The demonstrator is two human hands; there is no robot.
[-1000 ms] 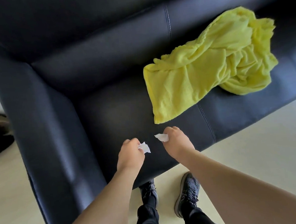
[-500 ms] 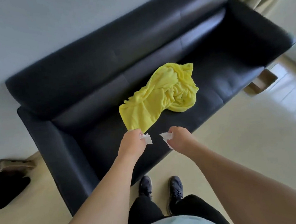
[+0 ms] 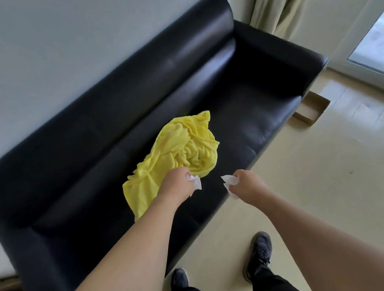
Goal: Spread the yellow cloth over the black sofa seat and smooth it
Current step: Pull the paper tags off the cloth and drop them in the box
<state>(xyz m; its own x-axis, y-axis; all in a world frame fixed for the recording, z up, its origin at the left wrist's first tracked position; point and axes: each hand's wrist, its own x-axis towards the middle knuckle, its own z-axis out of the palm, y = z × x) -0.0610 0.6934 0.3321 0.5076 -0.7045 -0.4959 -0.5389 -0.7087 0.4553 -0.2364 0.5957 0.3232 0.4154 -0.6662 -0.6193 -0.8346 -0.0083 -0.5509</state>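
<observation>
Cloth (image 3: 176, 161) is bunched up on the sofa (image 3: 241, 107) seat, about mid-sofa. Wall behind the sofa, curtain (image 3: 275, 1) past its right end, cardboard box (image 3: 312, 112) on the floor by that right arm.

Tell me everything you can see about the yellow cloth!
The yellow cloth is bright, soft-looking fabric, like fleece or towelling. It lies crumpled in a bunched heap on the black sofa seat, near the middle, not spread out yet. Folds twist through its far part, while one flatter corner points toward the seat's front edge. The left hand, holding a white scrap, is over its near edge.
</observation>
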